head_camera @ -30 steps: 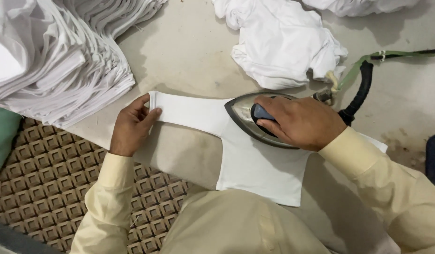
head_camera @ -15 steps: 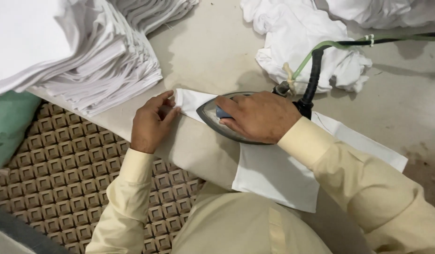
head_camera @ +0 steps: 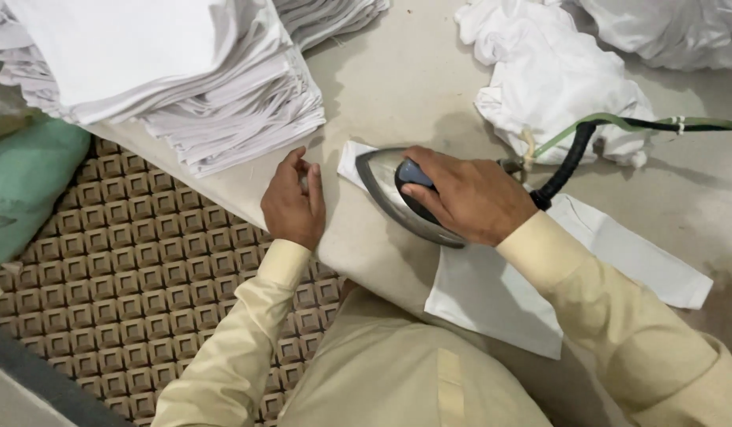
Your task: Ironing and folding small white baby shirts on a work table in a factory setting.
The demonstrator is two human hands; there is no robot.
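Right hand (head_camera: 469,198) clenched around dark handle of iron (head_camera: 397,198), mid-frame, pressing white cloth piece (head_camera: 500,292) on beige ironing surface (head_camera: 397,79). Left hand (head_camera: 295,202) released, flat, just left of iron tip. Folded white stack (head_camera: 160,71) upper left.

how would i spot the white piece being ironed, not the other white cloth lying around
On the beige table, find the iron under the right hand. The flat white piece lies beneath it, single and smooth, unlike the stacked pile and crumpled heap.
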